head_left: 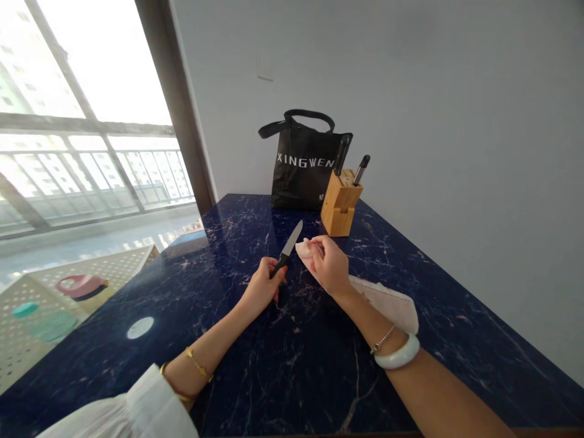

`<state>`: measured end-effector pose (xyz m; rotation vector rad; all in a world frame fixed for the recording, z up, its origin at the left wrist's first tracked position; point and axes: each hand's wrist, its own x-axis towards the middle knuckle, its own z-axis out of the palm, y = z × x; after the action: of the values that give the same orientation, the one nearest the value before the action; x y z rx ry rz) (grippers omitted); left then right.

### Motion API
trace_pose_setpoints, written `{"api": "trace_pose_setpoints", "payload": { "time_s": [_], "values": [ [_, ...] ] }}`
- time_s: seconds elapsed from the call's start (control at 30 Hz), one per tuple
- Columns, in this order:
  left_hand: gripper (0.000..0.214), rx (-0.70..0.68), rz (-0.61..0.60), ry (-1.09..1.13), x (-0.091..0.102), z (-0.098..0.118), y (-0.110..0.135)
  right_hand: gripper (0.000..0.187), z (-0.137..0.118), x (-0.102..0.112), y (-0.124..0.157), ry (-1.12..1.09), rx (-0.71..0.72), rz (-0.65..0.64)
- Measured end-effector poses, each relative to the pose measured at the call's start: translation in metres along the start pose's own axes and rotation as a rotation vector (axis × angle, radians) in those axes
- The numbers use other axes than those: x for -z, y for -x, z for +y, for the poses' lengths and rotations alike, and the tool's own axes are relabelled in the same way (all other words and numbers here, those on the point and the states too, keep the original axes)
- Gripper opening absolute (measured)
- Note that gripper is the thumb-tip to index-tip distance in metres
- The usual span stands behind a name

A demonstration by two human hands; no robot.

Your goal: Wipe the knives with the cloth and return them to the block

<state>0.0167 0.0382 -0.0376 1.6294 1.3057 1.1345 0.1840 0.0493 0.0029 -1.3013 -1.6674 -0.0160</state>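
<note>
Knife [288,249] resting in L hand [262,286], fingers wrapped round handle, blade tilting away; R hand [329,266] pinching pink slice [306,255] just beside white paper [387,302] on navy marble counter [255,377]. Wood knife block [341,204], black tote [301,170] standing by grey wall [456,121], window [91,73] on left.
</note>
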Motion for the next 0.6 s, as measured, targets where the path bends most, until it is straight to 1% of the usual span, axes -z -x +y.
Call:
{"api": "trace_pose_setpoints", "payload": {
  "time_s": [0.1, 0.2, 0.27, 0.3, 0.43, 0.6],
  "values": [
    [0.023, -0.004, -0.055, 0.009, -0.001, 0.004, 0.005, 0.019, -0.009, -0.004, 0.007, 0.008, 0.155, -0.123],
    [0.016, -0.103, -0.087, -0.050, -0.001, 0.008, 0.008, 0.017, -0.013, -0.007, 0.011, 0.054, 0.241, -0.211],
    [0.013, -0.167, -0.093, -0.070, -0.001, 0.009, 0.009, 0.017, -0.014, -0.008, 0.011, 0.097, 0.245, -0.217],
    [0.012, -0.175, -0.092, -0.071, -0.001, 0.009, 0.010, 0.018, -0.013, -0.008, 0.011, 0.113, 0.236, -0.215],
    [0.010, -0.131, -0.077, -0.087, -0.002, 0.011, 0.011, 0.020, -0.012, -0.008, 0.009, 0.156, 0.193, -0.213],
    [0.011, -0.084, -0.034, -0.120, -0.002, 0.016, 0.011, 0.019, -0.013, -0.008, 0.008, 0.203, 0.182, -0.206]
  ]
}}
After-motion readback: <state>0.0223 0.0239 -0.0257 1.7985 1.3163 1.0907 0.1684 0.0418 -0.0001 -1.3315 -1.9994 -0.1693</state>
